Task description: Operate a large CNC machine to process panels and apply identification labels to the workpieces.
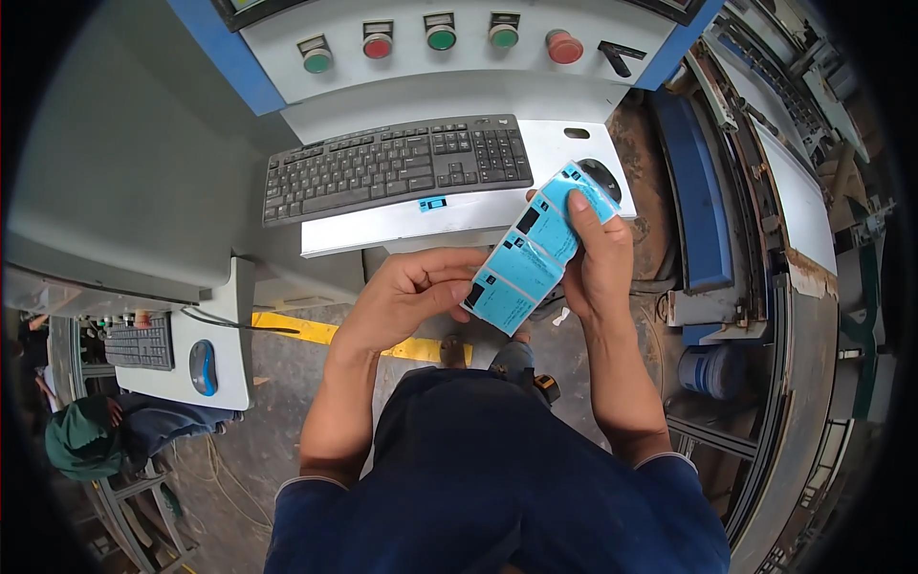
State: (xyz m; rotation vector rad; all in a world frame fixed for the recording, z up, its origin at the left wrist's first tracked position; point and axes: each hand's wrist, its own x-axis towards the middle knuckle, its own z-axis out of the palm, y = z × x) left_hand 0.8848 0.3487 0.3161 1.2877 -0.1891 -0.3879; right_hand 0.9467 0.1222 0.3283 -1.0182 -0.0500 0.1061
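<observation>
A strip of blue printed labels (524, 273) is held at a slant in front of me, its upper end over the white keyboard shelf. My right hand (598, 251) grips the strip along its upper right part, thumb on the printed face. At the lower left corner, my left hand (411, 292) pinches the edge between thumb and fingers. Just beyond lies a black keyboard (397, 167) on the white shelf (354, 232). A small blue label piece (433, 204) sits by the keyboard's front edge. Behind the strip's upper end, a black mouse (600, 177) is partly hidden.
Above the shelf, a control panel (469, 67) carries green and red buttons and a red knob (564, 47). Machine framing with a blue beam (696, 191) stands at right, a bucket (712, 371) beneath. At left, another shelf holds a blue mouse (203, 367); a person in a green sleeve (84, 440) is beside it.
</observation>
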